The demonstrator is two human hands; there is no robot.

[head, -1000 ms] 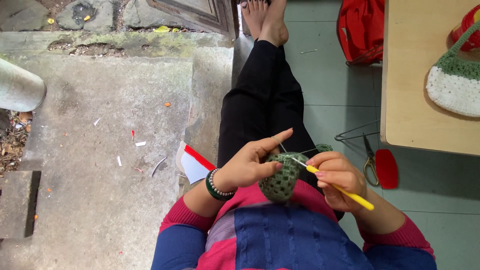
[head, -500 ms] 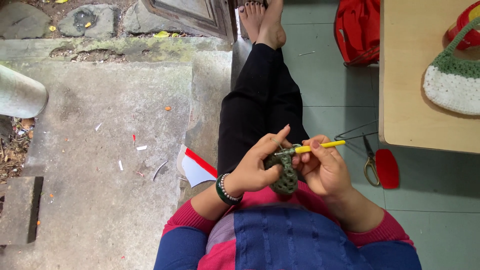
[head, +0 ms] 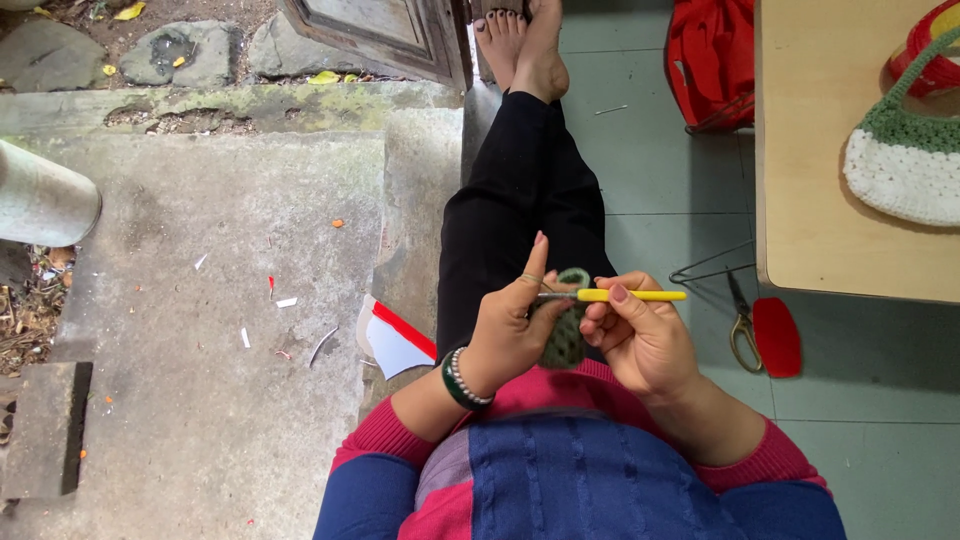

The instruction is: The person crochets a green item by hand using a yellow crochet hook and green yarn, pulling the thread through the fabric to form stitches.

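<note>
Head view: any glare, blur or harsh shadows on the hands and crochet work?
Head view: soft, even daylight, no glare; left hand, right hand and yellow-handled crochet hook are sharp; the dark green crocheted piece is dim, its stitches hard to read; only faint shadows.

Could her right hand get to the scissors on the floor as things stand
Probably yes. The scissors lie on bare floor just beside the right hand, nothing between them, but that hand's grip is on the yellow crochet hook, which she'd need to put down.

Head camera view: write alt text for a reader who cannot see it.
Seen from above, a seated person's right hand holds a yellow-handled crochet hook while the left hand grips a small green crocheted piece over outstretched black-clad legs. Scissors lie on the floor beside a wooden table bearing a green-and-white crocheted bag.
</note>
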